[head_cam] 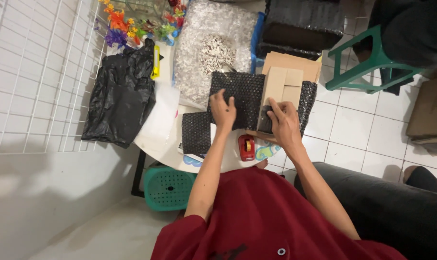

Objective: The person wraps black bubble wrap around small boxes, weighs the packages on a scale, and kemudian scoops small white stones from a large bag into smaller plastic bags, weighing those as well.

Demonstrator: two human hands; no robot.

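The left hand lies flat, fingers spread, pressing the black bubble wrap onto the table. The right hand pins the box, at 3 o'clock from the left hand, thumb and fingers loosely around its near end. The wrap lies under the box with no side folded over it, so wrapping looks barely begun; the red tape dispenser sits untouched at 6 o'clock.

Black bubble wrap glossy, dimpled; cardboard box matt; tape dispenser red plastic.
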